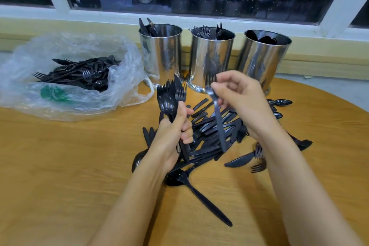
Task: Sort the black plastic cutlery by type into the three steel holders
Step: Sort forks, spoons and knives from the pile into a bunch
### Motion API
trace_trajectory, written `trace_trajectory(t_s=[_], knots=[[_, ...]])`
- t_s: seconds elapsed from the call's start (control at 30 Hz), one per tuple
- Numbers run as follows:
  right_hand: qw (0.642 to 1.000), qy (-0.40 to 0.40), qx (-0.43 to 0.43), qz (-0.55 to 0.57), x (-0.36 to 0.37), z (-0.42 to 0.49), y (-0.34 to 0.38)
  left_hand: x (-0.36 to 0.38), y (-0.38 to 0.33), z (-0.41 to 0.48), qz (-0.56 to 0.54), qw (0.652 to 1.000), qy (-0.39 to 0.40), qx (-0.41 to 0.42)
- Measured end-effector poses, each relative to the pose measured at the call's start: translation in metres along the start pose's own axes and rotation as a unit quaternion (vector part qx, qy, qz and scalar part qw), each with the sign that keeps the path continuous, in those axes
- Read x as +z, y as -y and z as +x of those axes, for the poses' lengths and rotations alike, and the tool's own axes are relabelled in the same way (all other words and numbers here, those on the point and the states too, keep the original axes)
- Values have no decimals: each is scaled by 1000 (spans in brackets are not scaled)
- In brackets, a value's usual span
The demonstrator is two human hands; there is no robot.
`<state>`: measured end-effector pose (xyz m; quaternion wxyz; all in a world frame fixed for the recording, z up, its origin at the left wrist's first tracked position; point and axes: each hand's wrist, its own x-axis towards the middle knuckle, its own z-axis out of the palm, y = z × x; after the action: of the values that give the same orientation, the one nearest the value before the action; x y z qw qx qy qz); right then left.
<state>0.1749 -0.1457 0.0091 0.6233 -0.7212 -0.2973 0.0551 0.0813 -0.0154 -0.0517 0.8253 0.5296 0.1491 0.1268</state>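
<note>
L hand (173, 126) grips fork bunch (168, 100), R hand (243, 98) pinches single fork (219, 126).

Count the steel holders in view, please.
3, standing in a row: left holder with knives, middle holder with forks, right holder with spoons. None looks hidden.

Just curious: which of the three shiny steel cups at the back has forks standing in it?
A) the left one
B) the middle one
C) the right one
B: fork tines stick up above the rim of the middle holder, while the left holder shows knife blades and the right holder holds spoon bowls.
</note>
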Motion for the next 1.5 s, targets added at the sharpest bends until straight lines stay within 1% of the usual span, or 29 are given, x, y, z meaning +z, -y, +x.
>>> trace_trajectory(t_s=[0.03, 0.07, 0.13, 0.2, 0.27, 0.4, 0.47, 0.53, 0.6, 0.7, 0.77, 0.83, 0.9, 1.0, 1.07, 1.17, 1.37, 1.43, 1.5], knots=[[1000, 23, 9, -16, 2, -1, 0, 1, 0, -1, 17, 1000, 6, -2], [999, 29, 10, -33, 5, -2, -2, 3, 0, -3, 36, 999, 13, -3], [999, 11, 14, -42, 11, -1, -8, 4, 0, -5, 75, 997, 34, 0], [999, 5, 35, -15, 14, -1, -11, 5, 1, -7, 113, 992, 55, 3], [998, 11, 58, 18, 16, -1, -14, 8, 1, -9, 145, 988, 58, -1], [998, -6, 58, 17, 21, -3, -18, 8, 6, -6, 171, 984, 57, 9], [999, -16, 49, 10, 23, -3, -18, 7, 6, -5, 165, 984, 64, 8], [999, -21, 39, 10, 24, -2, -19, 7, 6, -4, 133, 988, 76, 4], [999, -30, 26, 15, 25, -2, -18, 7, 4, -4, 112, 991, 68, 6], [998, -55, 12, 2, 20, -1, -22, 6, 2, -5, 62, 996, 58, -14], [996, -72, 11, -50, 10, 3, -32, 6, -1, -6, 32, 998, 48, -16], [983, -87, 10, -163, -4, 6, -49, 5, -3, -6, 56, 998, 30, -5], [956, -86, 26, -280, -17, 8, -69, 4, -4, -5, 79, 997, 20, 1], [912, -69, 62, -399, -26, 5, -95, 3, -4, -3, 77, 997, 22, 0], [893, -59, 75, -441, -27, 4, -101, 3, -4, -3, 78, 997, 26, -6], [884, -60, 78, -457, -27, 5, -104, 2, -2, -2, 73, 997, 31, -13], [869, -22, 23, -494, -26, 5, -105, 0, 0, -2, 43, 998, 26, -28], [865, -34, -45, -498, -26, 5, -99, -1, 1, -1, 29, 999, 24, -35], [862, -75, -139, -483, -25, 5, -91, -1, 2, -1, 24, 999, 23, -35]])
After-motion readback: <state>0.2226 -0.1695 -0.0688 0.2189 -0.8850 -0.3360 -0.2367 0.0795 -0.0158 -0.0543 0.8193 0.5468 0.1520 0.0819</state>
